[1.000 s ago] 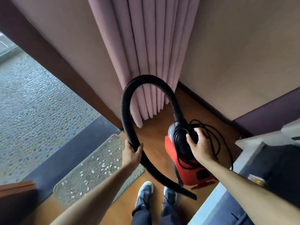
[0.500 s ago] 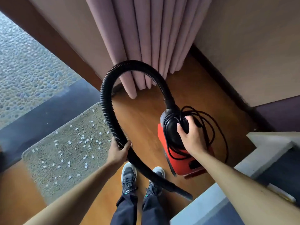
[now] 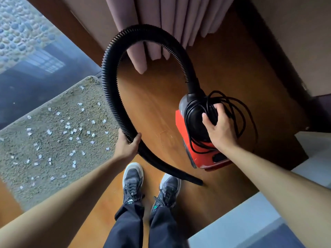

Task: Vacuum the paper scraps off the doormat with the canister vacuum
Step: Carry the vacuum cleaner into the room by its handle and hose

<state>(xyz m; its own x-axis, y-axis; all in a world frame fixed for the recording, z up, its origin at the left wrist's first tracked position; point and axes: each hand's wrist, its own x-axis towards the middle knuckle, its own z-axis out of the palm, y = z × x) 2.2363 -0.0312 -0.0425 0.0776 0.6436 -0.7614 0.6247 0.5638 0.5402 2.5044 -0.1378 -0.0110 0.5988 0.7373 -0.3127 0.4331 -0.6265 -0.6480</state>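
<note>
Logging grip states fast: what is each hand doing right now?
Left hand: closed around the black corrugated hose.
Right hand: gripping the top of the red canister vacuum, over its coiled cord.

vacuum [image 3: 206,154]: no readable txt, no brand seen
shoes [image 3: 133,179]: no legible logo
scraps [image 3: 71,129]: blank, no print legible
mat [image 3: 21,176]: no txt

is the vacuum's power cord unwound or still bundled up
Bundled: the black power cord lies in loose coils over the top of the red canister vacuum, under the right hand. No plug is visible.
</note>
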